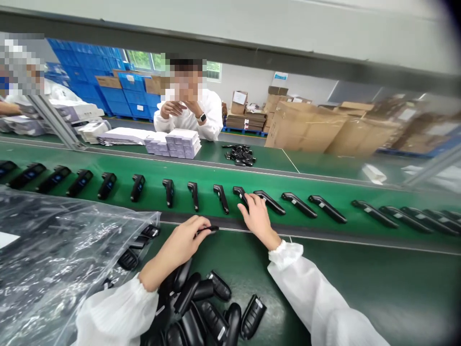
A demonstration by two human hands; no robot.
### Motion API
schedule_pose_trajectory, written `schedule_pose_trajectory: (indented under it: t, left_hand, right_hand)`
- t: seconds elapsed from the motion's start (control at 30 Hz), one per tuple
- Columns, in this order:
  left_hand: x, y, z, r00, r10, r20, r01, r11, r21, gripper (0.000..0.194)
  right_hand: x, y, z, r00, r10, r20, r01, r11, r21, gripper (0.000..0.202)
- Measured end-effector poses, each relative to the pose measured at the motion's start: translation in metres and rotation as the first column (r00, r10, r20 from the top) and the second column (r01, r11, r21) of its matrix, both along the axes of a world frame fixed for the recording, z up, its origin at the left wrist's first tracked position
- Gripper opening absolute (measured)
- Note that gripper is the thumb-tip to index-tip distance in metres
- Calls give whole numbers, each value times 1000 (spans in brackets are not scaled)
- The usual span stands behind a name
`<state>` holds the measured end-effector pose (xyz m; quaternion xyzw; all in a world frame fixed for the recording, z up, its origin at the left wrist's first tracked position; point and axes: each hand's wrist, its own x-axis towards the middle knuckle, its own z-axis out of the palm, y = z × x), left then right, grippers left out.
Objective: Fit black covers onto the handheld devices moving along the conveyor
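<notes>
My left hand (pixel 187 235) pinches a small dark black plastic part (pixel 212 228) between thumb and fingers, just above the near edge of the green conveyor belt (pixel 158 168). My right hand (pixel 256 216) reaches over the belt with its fingers apart. Its fingertips lie at a black angled handheld device (pixel 238 190), whose lower part the hand covers; whether they press on it I cannot tell. Another such device (pixel 270 202) lies right beside the fingers. Below my left forearm is a heap of black plastic covers (pixel 216 317).
Several black devices (pixel 81 182) lie in a row along the belt. A clear plastic bag (pixel 65 259) with black parts covers the left bench. Across the belt, a person (pixel 212 110) sits behind white boxes (pixel 182 143) and small black parts (pixel 240 155). A metal frame (pixel 230 57) spans overhead.
</notes>
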<state>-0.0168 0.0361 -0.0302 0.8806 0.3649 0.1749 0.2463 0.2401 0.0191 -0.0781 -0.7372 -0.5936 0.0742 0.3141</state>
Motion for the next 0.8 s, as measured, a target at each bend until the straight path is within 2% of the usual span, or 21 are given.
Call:
schedule_pose_trajectory:
  t: [0.03,0.07,0.1,0.17,0.2,0.23,0.27,0.33,0.4,0.43,0.47,0.57,0.63,0.73,0.8]
  left_hand:
    - [4,-2,1,997,-68,36,67,997,25,21]
    - [8,-5,1,988,-143,54,140,989,50,21]
    - [11,-8,1,975,-216,54,211,974,81,21]
    - [16,-14,0,944,-331,1,326,931,167,23]
    - [17,-16,0,930,-365,-51,367,904,219,26]
    - [18,-18,0,918,-382,-109,398,877,271,28]
    - [17,-19,0,909,-383,-166,417,849,323,30]
    - [16,-19,1,897,-355,-265,437,807,398,32]
    - [14,-20,4,890,-314,-330,437,794,422,30]
    - [13,-22,5,890,-298,-345,429,805,411,28]
    - [12,-25,6,892,-286,-350,415,826,381,26]
    - [9,-37,6,894,-303,-330,383,899,213,24]
    - [9,-46,3,874,-356,-332,407,908,96,28]
    - [12,-55,-3,837,-381,-391,427,903,34,10]
    - [16,-55,-5,829,-353,-434,412,910,47,12]
  right_hand:
    - [-4,-7,7,979,116,-170,-118,993,-1,43]
    - [-8,-14,15,898,255,-360,-280,960,-20,44]
    - [-12,-21,22,756,372,-540,-461,887,-35,46]
    - [-20,-31,33,422,454,-784,-737,675,-6,51]
    - [-22,-34,36,297,446,-844,-804,594,31,53]
    - [-24,-37,37,210,424,-881,-832,550,66,55]
    - [-25,-37,38,155,392,-907,-839,536,89,57]
    - [-24,-36,36,116,320,-940,-839,538,80,56]
    - [-19,-32,32,152,296,-943,-846,532,30,49]
    - [-16,-30,30,203,308,-929,-839,545,-3,46]
    - [-12,-27,28,280,332,-901,-811,584,-37,43]
    - [3,-14,18,580,313,-752,-564,820,-93,41]
    - [10,-3,9,732,225,-643,-351,934,-73,39]
    - [14,12,-6,905,119,-409,-141,990,-24,36]
    - [12,18,-14,977,65,-203,-73,997,-32,37]
